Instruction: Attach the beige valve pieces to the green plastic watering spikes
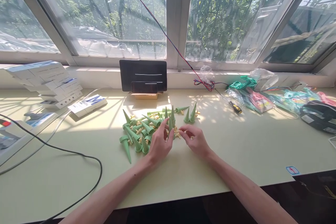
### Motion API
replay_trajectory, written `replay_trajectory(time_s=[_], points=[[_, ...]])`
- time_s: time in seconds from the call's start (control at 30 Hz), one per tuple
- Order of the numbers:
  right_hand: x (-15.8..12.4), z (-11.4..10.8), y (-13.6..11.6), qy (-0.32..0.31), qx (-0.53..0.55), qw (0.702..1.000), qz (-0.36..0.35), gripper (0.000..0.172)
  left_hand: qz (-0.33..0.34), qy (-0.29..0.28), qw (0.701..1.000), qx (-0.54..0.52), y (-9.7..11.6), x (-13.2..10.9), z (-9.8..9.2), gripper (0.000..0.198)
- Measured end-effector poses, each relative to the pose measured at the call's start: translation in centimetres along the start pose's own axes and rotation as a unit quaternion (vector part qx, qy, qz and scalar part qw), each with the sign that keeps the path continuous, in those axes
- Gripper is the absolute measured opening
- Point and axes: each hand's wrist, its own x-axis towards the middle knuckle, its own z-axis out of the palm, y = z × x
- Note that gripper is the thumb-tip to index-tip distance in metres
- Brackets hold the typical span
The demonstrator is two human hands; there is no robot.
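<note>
My left hand (160,144) is closed, its thumb and fingers around a green plant watering spike (170,123) whose tip points up. Close to its right, my right hand (196,141) pinches a small yellow plastic valve (177,133) at the spike's lower side. The fingers partly hide where these two parts meet. Left of my hands lies a heap of green spikes (148,128) with yellow valves among them. A single spike (126,147) lies at the heap's near-left edge. Two spikes (193,112) stand tip up beyond my right hand.
Behind the heap, a black tablet and phone (143,75) lean on a stand. White boxes (49,82) are stacked at left, near a black cable (101,168). A screwdriver (235,107), bagged parts (259,99) and a black pouch (319,115) lie at right.
</note>
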Motion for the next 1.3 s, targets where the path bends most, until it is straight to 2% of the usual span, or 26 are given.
replay_trajectory(time_s=[0.17, 1.3], points=[[-0.05, -0.01, 0.04, -0.007, 0.006, 1.000, -0.007, 0.022, 0.003, -0.001, 1.000, 0.004, 0.07, -0.11, 0.07, 0.034], [-0.10, 0.00, -0.06, -0.020, 0.026, 0.999, 0.001, 0.016, 0.012, -0.009, 1.000, -0.020, 0.17, -0.10, 0.07, 0.029]])
